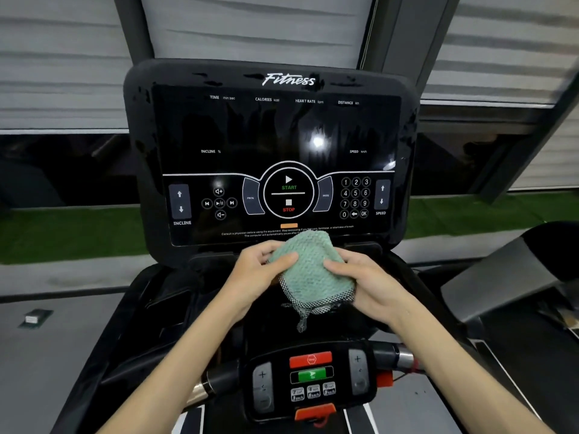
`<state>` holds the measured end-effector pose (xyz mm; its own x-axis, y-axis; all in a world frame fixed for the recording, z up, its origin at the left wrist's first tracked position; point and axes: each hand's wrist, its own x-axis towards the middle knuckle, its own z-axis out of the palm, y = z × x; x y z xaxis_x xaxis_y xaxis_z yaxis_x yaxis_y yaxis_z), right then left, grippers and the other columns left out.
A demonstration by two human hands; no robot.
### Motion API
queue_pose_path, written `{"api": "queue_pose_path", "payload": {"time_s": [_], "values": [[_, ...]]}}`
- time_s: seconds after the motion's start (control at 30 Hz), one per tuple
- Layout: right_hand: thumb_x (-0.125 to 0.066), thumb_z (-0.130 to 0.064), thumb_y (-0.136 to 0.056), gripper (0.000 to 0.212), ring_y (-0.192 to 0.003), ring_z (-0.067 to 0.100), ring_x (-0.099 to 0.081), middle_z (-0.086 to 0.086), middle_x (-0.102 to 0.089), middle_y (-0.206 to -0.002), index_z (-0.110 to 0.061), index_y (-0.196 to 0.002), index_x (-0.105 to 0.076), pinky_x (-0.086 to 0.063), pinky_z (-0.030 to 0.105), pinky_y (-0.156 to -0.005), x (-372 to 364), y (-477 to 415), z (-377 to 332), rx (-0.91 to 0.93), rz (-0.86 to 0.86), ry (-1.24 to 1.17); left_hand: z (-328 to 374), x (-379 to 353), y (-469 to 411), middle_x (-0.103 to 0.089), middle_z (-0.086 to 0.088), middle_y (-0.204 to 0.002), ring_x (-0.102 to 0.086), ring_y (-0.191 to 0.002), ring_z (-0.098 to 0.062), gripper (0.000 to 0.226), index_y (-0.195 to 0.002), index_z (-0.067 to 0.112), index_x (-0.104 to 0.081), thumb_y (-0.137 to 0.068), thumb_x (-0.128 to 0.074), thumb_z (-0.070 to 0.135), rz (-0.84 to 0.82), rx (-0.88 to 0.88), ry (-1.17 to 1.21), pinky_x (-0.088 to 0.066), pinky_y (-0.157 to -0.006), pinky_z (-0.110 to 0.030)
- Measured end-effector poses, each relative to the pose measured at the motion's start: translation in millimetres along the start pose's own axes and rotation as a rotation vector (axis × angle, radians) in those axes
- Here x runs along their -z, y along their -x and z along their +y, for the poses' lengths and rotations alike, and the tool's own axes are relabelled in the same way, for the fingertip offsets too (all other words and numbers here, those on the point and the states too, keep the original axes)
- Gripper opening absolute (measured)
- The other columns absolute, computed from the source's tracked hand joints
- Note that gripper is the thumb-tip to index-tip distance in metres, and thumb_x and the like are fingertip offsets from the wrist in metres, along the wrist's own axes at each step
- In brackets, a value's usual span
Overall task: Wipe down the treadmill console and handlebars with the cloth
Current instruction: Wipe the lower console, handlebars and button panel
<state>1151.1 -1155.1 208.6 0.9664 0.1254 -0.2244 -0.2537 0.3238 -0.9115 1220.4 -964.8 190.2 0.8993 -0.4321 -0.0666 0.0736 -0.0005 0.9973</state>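
Starting nearest you, the small control panel with its red and green buttons sits on the handlebars, under your forearms and untouched by either. Both arms reach forward over it and converge, wrists roughly level. Your left hand grips the left side of the cloth, thumb laid across the top and fingers curled round its edge. Your right hand wraps the right side the same way, so the cloth is held between the two and neither hand is free. The green cloth is bunched into a pad, its long axis running away from you, with the mesh-trimmed hem hanging toward you and the rounded end pointing at the console. That end overlaps the console's bottom edge, just below the STOP button; whether it touches the surface cannot be told from here. The console rises straight ahead and above your grip, so the wipe likely goes forward and up, with both hands equally near
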Motion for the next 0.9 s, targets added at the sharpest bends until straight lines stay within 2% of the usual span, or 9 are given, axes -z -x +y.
{"api": "queue_pose_path", "payload": {"time_s": [0.07, 0.27, 0.4, 0.5, 0.57, 0.67, 0.77, 0.83, 0.9], "values": [[-0.051, -0.005, -0.094, 0.034, -0.117, 0.034, -0.059, 0.021, -0.061, -0.126, 0.001, -0.127, -0.055, -0.044, 0.046, -0.104, -2.5, 0.0, 2.4, -0.002, 0.048, 0.005, 3.3, 0.8, 2.3, -0.075, 0.0, -0.093, -0.07, -0.089, -0.015, 0.01, -0.098, 0.017, -0.072, -0.088, -0.07, 0.014, 0.029, -0.003, 0.004, -0.053, -0.075, -0.024], [-0.04, -0.011, -0.101, 0.03, -0.112, 0.029, -0.063, 0.017, -0.065, -0.121, -0.002, -0.124, -0.058, -0.052, 0.038, -0.095, -20.0, 4.1, 8.5, 0.031, 0.142, -0.044, 9.0, -6.3, 12.3, -0.066, 0.009, -0.088, -0.062, -0.082, -0.006, 0.015, -0.086, 0.027, -0.065, -0.086, -0.072, 0.014, 0.035, -0.194, -0.138, -0.051, -0.075, -0.026], [-0.036, -0.017, -0.104, 0.033, -0.111, 0.031, -0.063, 0.018, -0.066, -0.12, -0.003, -0.126, -0.057, -0.05, 0.043, -0.096, -25.2, 10.3, 11.3, 0.046, 0.19, -0.057, 16.4, -16.1, 24.0, -0.071, 0.011, -0.097, -0.066, -0.094, -0.009, 0.032, -0.101, 0.032, -0.069, -0.079, -0.08, 0.012, -0.004, -0.22, -0.079, -0.053, -0.088, -0.03], [-0.035, -0.021, -0.104, 0.035, -0.108, 0.031, -0.064, 0.018, -0.066, -0.119, -0.004, -0.127, -0.057, -0.051, 0.043, -0.094, -28.0, 17.7, 8.9, 0.06, 0.191, -0.123, 21.6, -26.0, 37.7, -0.073, 0.01, -0.102, -0.066, -0.1, -0.005, 0.04, -0.107, 0.033, -0.069, -0.078, -0.08, 0.008, -0.039, -0.242, -0.111, -0.051, -0.091, -0.022], [-0.037, -0.03, -0.103, 0.04, -0.104, 0.029, -0.065, 0.018, -0.066, -0.118, -0.005, -0.125, -0.058, -0.051, 0.04, -0.09, -28.3, 23.6, 5.6, 0.046, 0.199, -0.2, 23.2, -35.5, 48.2, -0.072, 0.01, -0.107, -0.065, -0.103, -0.003, 0.036, -0.107, 0.031, -0.069, -0.081, -0.076, 0.007, -0.092, -0.288, -0.197, -0.05, -0.09, -0.018], [-0.036, -0.046, -0.099, 0.053, -0.115, 0.033, -0.059, 0.02, -0.063, -0.122, -0.005, -0.125, -0.057, -0.044, 0.043, -0.1, -24.3, 36.6, 3.3, 0.032, 0.188, -0.319, 19.8, -56.7, 63.1, -0.069, 0.014, -0.111, -0.061, -0.105, 0.003, 0.03, -0.11, 0.032, -0.069, -0.084, -0.074, 0.017, -0.103, -0.375, -0.48, -0.044, -0.093, -0.013], [-0.048, -0.044, -0.093, 0.051, -0.117, 0.03, -0.06, 0.019, -0.065, -0.119, -0.004, -0.125, -0.057, -0.043, 0.04, -0.104, -19.4, 57.9, 3.7, 0.041, 0.177, -0.355, 11.7, -81.3, 73.3, -0.066, 0.017, -0.112, -0.058, -0.11, 0.0, 0.027, -0.112, 0.031, -0.07, -0.086, -0.071, 0.026, -0.041, -0.454, -0.596, -0.043, -0.099, -0.022], [-0.054, -0.038, -0.092, 0.047, -0.109, 0.025, -0.063, 0.013, -0.066, -0.118, -0.005, -0.125, -0.059, -0.047, 0.036, -0.098, -13.9, 72.8, 3.9, 0.047, 0.179, -0.357, 6.1, -97.9, 80.0, -0.062, 0.018, -0.112, -0.057, -0.113, -0.006, 0.025, -0.11, 0.032, -0.07, -0.086, -0.071, 0.027, -0.01, -0.478, -0.587, -0.046, -0.099, -0.03], [-0.053, -0.034, -0.095, 0.04, -0.095, 0.022, -0.065, 0.011, -0.066, -0.109, -0.005, -0.122, -0.06, -0.053, 0.032, -0.083, -6.6, 86.8, 4.0, 0.074, 0.18, -0.362, 3.2, -114.3, 88.4, -0.054, 0.02, -0.112, -0.052, -0.114, -0.006, 0.023, -0.104, 0.039, -0.069, -0.085, -0.073, 0.027, 0.045, -0.479, -0.6, -0.042, -0.096, -0.02]]}}
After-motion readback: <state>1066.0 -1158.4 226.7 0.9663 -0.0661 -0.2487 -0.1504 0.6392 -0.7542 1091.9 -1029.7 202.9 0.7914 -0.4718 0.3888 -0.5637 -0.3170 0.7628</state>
